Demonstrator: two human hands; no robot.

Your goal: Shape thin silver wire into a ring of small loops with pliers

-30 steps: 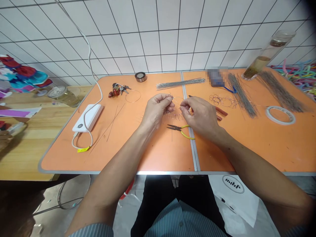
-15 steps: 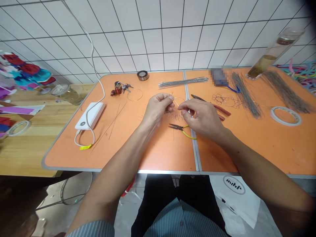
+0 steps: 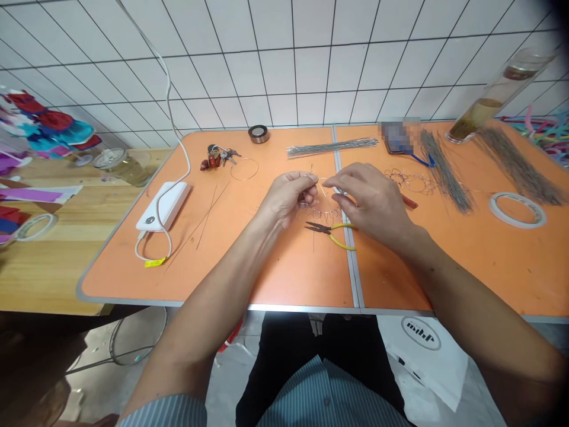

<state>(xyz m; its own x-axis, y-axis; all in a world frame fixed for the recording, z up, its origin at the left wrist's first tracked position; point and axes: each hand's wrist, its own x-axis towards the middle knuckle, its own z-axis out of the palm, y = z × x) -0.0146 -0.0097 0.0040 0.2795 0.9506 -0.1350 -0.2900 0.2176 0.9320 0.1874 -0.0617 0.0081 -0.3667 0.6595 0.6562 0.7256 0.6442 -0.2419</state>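
Note:
My left hand [image 3: 288, 197] pinches a thin wire loop [image 3: 328, 212] with small curls along its lower side. Just right of it, my right hand [image 3: 374, 200] hovers with thumb and fingers apart, holding nothing I can see. Yellow-handled pliers [image 3: 341, 226] lie below the loop, jaws pointing left. Behind my right hand only the red handle of another pair of pliers [image 3: 409, 202] shows. A curled wire piece [image 3: 413, 182] rests on the orange table [image 3: 293, 279] beyond that hand.
Straight wires [image 3: 331, 147] lie at the back, with darker wire bundles [image 3: 447, 172] to the right. A tape roll [image 3: 258, 134], keys [image 3: 227, 155] and a white power bank [image 3: 163, 206] with its cable are at the left. A white tape ring [image 3: 517, 210] and a tall glass [image 3: 482, 107] stand right.
My right hand's thumb and fingers have spread and it has shifted slightly right, covering more of the red-handled pliers. My left hand keeps its pinch on the wire loop.

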